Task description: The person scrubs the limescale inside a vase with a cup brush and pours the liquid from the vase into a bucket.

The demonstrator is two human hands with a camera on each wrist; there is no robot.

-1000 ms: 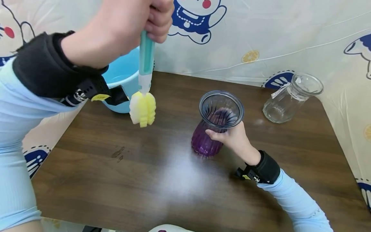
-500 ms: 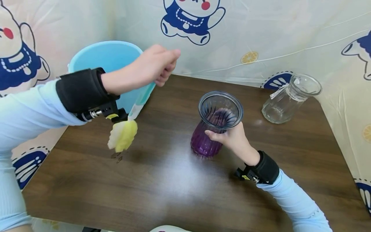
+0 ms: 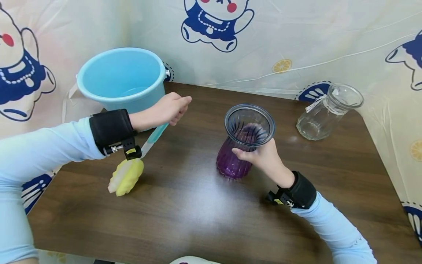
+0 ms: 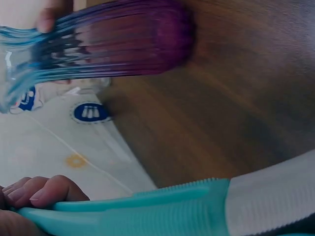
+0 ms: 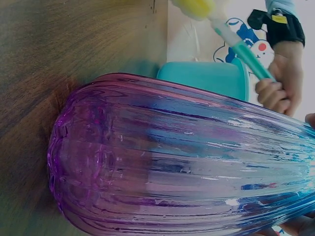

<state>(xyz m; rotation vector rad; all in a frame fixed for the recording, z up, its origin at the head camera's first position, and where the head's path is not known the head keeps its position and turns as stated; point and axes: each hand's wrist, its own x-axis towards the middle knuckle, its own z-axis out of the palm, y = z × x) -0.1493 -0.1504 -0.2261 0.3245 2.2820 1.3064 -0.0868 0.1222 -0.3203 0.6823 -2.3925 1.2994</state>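
My left hand point(image 3: 165, 110) grips the teal handle point(image 4: 147, 211) of a sponge bottle brush, in front of the bucket. Its yellow and white sponge head point(image 3: 126, 176) points down and to the left, low over the table. Around the neck of a ribbed glass vase point(image 3: 234, 157), purple below and blue toward the rim, my right hand point(image 3: 263, 156) is wrapped from the right. The vase stands upright on the table, its mouth facing up. In the right wrist view the vase point(image 5: 162, 157) fills the foreground, with the brush's sponge point(image 5: 197, 7) behind it.
A light blue bucket point(image 3: 122, 99) stands at the back left of the brown table point(image 3: 184, 220). At the back right is a clear glass bottle point(image 3: 316, 124) with a white tie at its neck. A white object point(image 3: 192, 260) shows at the front edge. A patterned sheet point(image 3: 296, 40) hangs behind.
My left hand has come down from high up, and the brush has swung from upright to slanting, its sponge moving left and lower. The right hand and vase stay put.
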